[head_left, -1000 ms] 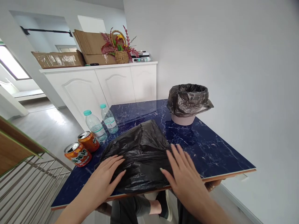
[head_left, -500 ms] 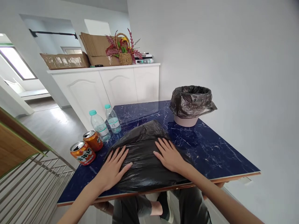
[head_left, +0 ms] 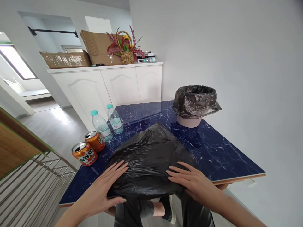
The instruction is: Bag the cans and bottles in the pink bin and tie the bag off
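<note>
A black plastic bag (head_left: 149, 160) lies spread on the blue table, its near edge reaching past the table's front. My left hand (head_left: 107, 186) rests on the bag's left side, fingers stretched out on the plastic and the thumb apart at the near edge. On the right side, my right hand (head_left: 189, 179) lies with its fingers extended across the bag; its thumb is hidden. Two orange soda cans, a front can (head_left: 84, 154) and a rear can (head_left: 95, 142), stand left of the bag. Two clear bottles, a left bottle (head_left: 102, 127) and a right bottle (head_left: 115, 121), stand behind them.
A pale bin (head_left: 189, 122) lined with a black bag (head_left: 195, 102) stands at the table's (head_left: 227, 157) back right. Behind is a white cabinet (head_left: 123, 85) bearing cardboard boxes (head_left: 66, 60) and a flower basket (head_left: 127, 57). A metal rack (head_left: 47, 176) is at left.
Both hands have slid back toward me along the bag, the right one also slightly outward. The bag's near edge now overhangs the table's front more.
</note>
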The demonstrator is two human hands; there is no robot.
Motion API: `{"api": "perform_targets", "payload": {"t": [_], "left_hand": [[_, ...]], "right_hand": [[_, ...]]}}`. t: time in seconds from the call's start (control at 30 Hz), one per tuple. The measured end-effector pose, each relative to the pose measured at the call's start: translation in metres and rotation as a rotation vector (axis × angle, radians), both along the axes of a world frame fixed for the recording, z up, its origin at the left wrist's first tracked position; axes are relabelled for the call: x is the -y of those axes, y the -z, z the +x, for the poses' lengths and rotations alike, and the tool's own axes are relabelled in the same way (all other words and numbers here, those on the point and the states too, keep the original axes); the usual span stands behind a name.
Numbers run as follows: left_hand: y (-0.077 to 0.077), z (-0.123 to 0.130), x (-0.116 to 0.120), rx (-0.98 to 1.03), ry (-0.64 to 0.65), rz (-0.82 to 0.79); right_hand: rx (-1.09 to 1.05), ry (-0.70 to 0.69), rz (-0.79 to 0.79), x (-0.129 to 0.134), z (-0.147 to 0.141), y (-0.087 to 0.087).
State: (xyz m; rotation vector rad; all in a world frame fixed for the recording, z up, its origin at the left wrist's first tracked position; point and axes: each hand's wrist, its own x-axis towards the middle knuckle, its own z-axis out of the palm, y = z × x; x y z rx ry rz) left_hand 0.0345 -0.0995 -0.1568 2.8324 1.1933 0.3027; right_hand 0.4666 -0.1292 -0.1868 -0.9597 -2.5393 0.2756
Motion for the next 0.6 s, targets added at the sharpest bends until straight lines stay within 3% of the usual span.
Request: {"api": "perform_targets", "payload": {"t": [0.1,0.23,0.33,0.4,0.43,0.5,0.53,0.6], "left_hand": [[-0.002,0.010,0.003,0.061,0.052,-0.044],[-0.002,0.036,0.012,0.213,0.072,-0.184],[-0.001,0.067,0.014,0.452,-0.131,-0.325],[-0.001,0.090,0.010,0.631,-0.290,-0.416],[-0.001,0.100,0.007,0.704,-0.345,-0.443],[-0.003,0.116,0.000,0.788,-0.389,-0.413],[-0.005,0.122,-0.003,0.791,-0.390,-0.344],[-0.012,0.132,-0.005,0.728,-0.361,-0.097]], "right_hand": [[-0.028,0.088,-0.025,0.015,0.013,-0.021],[-0.134,0.290,-0.016,0.029,0.037,-0.065],[-0.263,0.573,0.270,0.036,0.038,-0.093],[-0.310,0.673,0.460,0.044,0.021,-0.104],[-0.328,0.644,0.505,0.049,0.008,-0.106],[-0.287,0.405,0.496,0.055,-0.021,-0.103],[-0.249,0.306,0.460,0.055,-0.035,-0.098],[-0.172,0.238,0.398,0.046,-0.056,-0.082]]}}
